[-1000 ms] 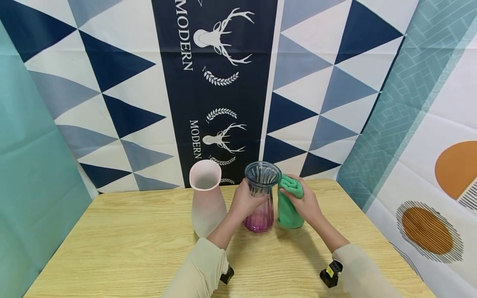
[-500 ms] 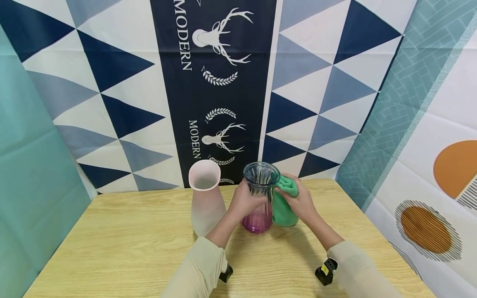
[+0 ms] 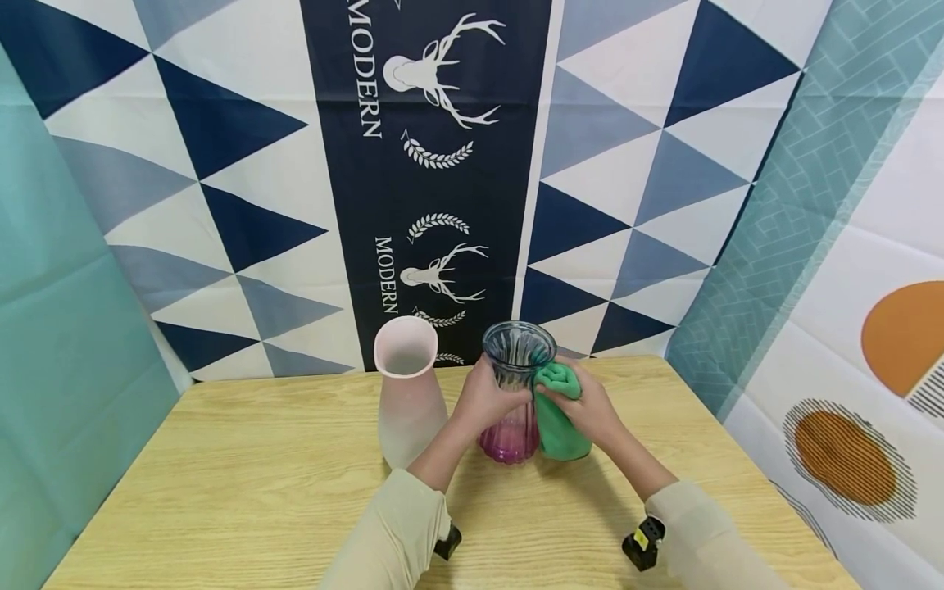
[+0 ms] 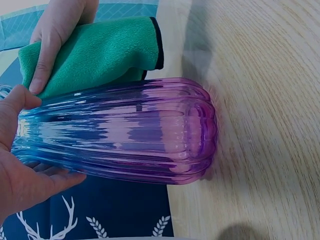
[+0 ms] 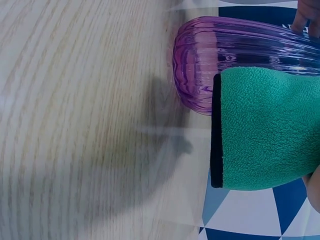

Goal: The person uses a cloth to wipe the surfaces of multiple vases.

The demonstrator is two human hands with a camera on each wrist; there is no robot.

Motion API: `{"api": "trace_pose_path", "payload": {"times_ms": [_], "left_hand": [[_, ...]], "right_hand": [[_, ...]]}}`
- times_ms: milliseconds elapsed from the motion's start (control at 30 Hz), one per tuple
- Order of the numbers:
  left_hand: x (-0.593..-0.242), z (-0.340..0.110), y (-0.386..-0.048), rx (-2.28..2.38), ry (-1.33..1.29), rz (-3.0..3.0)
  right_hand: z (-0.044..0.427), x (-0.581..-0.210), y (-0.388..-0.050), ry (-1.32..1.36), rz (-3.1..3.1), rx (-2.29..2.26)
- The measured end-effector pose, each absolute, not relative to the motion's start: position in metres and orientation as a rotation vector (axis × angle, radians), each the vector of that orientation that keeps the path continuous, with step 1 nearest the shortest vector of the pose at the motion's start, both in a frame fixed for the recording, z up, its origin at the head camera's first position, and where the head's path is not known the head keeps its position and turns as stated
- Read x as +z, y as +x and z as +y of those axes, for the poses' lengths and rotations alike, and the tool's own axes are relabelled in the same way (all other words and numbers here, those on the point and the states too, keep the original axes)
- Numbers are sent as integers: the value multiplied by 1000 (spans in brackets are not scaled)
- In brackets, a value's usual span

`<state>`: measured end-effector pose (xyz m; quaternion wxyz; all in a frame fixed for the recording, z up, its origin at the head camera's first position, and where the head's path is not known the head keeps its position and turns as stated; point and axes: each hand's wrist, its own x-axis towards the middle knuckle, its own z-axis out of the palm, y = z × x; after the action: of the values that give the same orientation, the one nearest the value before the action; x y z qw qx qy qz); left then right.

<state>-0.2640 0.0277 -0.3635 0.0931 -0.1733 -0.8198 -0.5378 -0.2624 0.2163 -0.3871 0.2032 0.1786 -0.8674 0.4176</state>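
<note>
A ribbed glass vase, blue at the rim and fading to pink-purple at its base, stands upright on the table. My left hand grips its narrow upper part from the left, thumb and fingers around the glass, as the left wrist view shows. On the vase's other side my right hand holds a folded green cloth bunched at the top, its lower part hanging down. In the left wrist view the green cloth with a black edge lies against the side of the glass vase.
A pale pink-and-white vase stands upright just left of the left hand. All of this is on a light wooden table. Behind it hangs a patterned fabric backdrop, with a teal curtain at the left.
My right hand has moved left with the green cloth, from a small gap beside the glass vase to against its side. The left hand and both vases stay about where they were.
</note>
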Motion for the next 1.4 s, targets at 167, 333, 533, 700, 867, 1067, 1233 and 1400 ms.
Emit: {"api": "trace_pose_path", "payload": {"times_ms": [167, 333, 533, 700, 867, 1067, 1233, 1400], "left_hand": [[-363, 29, -264, -1609, -517, -2425], [-364, 29, -265, -1607, -510, -2436], [-364, 28, -266, -1618, -519, -2443], [-365, 28, -265, -1666, -530, -2424], [-364, 29, -265, -1675, -528, -2410], [-364, 30, -263, -1636, -485, -2454], [-364, 30, -264, -1634, -470, -2451], [-365, 30, -263, -1601, -425, -2459]], "right_hand": [[217, -390, -261, 502, -2457, 1167], [218, -393, -260, 509, -2489, 1169], [221, -400, -260, 528, -2505, 1200], [222, -404, -258, 522, -2523, 1221], [223, -409, -258, 543, -2516, 1183], [225, -418, -258, 549, -2546, 1131], [228, -424, -258, 546, -2575, 1157], [229, -426, -257, 556, -2602, 1176]]}}
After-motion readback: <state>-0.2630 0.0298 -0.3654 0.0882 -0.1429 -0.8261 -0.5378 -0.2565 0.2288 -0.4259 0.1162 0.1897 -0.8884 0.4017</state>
